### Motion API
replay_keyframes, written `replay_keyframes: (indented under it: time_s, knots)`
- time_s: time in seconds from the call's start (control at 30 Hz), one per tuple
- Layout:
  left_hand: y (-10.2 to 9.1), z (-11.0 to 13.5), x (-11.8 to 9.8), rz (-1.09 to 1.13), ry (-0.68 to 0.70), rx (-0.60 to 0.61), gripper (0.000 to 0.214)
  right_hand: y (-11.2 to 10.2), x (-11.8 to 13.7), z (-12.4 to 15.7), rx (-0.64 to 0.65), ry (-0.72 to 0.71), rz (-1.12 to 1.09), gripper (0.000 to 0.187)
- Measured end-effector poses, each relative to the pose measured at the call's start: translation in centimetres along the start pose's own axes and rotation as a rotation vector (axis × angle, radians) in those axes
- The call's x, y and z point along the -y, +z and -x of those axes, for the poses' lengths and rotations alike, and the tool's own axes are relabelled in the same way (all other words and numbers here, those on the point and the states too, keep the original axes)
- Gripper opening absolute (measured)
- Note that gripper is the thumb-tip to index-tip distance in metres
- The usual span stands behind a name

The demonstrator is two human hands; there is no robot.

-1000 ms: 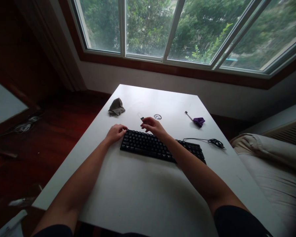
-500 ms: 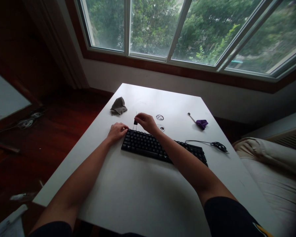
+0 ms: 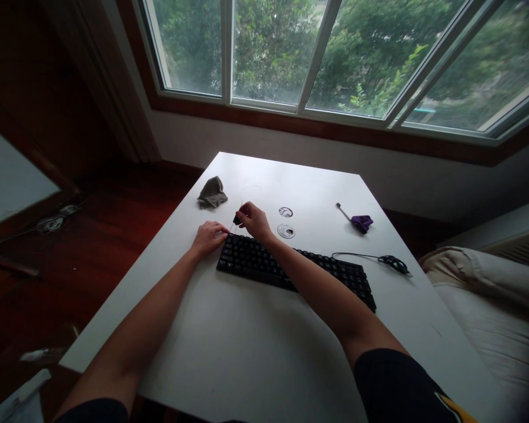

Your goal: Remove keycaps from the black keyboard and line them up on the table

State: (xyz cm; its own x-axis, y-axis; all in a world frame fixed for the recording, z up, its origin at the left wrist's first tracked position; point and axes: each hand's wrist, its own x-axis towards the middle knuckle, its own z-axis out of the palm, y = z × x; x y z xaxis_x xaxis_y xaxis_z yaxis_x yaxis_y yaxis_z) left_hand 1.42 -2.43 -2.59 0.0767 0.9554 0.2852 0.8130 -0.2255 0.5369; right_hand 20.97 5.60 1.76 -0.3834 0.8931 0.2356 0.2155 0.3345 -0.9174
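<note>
A black keyboard (image 3: 256, 265) lies at a slant on the white table, partly covered by my right forearm. My right hand (image 3: 253, 222) pinches the black handle of a wire keycap puller (image 3: 237, 220) above the keyboard's far left corner. The puller leans, its thin wires reaching down to the keys there; whether they grip a keycap is too small to tell. Beside that corner, my left hand (image 3: 209, 238) rests on the table with curled fingers, thumb and fingertips holding the keyboard's edge.
A grey-brown cloth (image 3: 212, 192) lies at the table's far left. Two round discs (image 3: 286, 231) sit beyond the keyboard. To the right are a small brush (image 3: 344, 211), a purple cloth (image 3: 362, 222) and the bundled cable (image 3: 393, 263). A cushioned seat (image 3: 471, 294) borders the table's right side.
My right hand has shifted a little left, and the keycap puller has gone from nearly upright to tilted, its wires closer to the corner. My left hand stays put.
</note>
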Motion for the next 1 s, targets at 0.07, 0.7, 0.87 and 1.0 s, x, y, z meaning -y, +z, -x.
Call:
replay_keyframes:
  time_s: [0.07, 0.7, 0.87, 1.0]
  knots:
    - [0.0, 0.0, 0.0, 0.004, -0.002, -0.002, 0.019, 0.0, 0.1, 0.1, 0.036, 0.003, -0.01, 0.017]
    - [0.0, 0.0, 0.1, 0.02, 0.042, 0.031, 0.022, -0.4, 1.2, 2.3, 0.28, -0.247, 0.573, 0.016]
    - [-0.2, -0.1, 0.0, 0.036, 0.038, 0.055, 0.022, -0.5, 0.7, 2.1, 0.274, -0.207, 0.563, 0.018]
    - [-0.3, -0.2, 0.0, 0.049, 0.043, 0.05, 0.024, -0.7, 0.4, 2.0, 0.282, -0.2, 0.517, 0.017]
